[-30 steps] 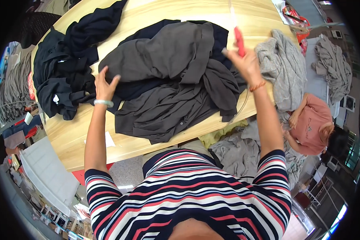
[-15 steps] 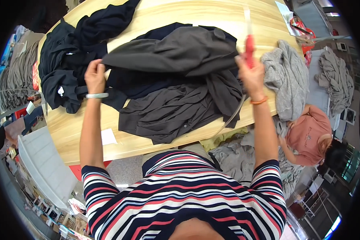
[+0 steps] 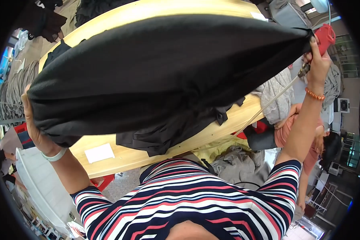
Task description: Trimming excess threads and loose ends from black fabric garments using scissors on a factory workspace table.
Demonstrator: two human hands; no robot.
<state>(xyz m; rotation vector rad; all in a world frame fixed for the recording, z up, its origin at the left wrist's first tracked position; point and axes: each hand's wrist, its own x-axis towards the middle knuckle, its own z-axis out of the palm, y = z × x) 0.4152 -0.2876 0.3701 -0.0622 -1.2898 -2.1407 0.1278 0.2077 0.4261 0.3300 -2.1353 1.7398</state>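
Item: black garment (image 3: 164,68), lifted off the table (image 3: 120,158) and stretched between my two hands.

Long axis: I read it running left-near to right-far, low at the left end, high at the right. The cloth spans almost the whole width of the view and hangs in front of the tabletop.

Left hand (image 3: 34,128): closed around the garment's left end, fingers buried in the fabric, wristband (image 3: 54,155) just below. It sits low and near.

Right hand (image 3: 318,66): raised high at far right, closed on the garment's right corner and also on a red tool (image 3: 326,36); a thin cord (image 3: 264,106) trails down from it. How the fingers split between cloth and tool I cannot tell. Bead bracelet (image 3: 315,95) on the wrist.

Below the garment: a dark cloth heap (image 3: 168,134) lying on the table, a white paper slip (image 3: 99,153) near the left edge.

Right, beyond the table: grey clothes (image 3: 274,94), and another person in a pink top (image 3: 286,134).
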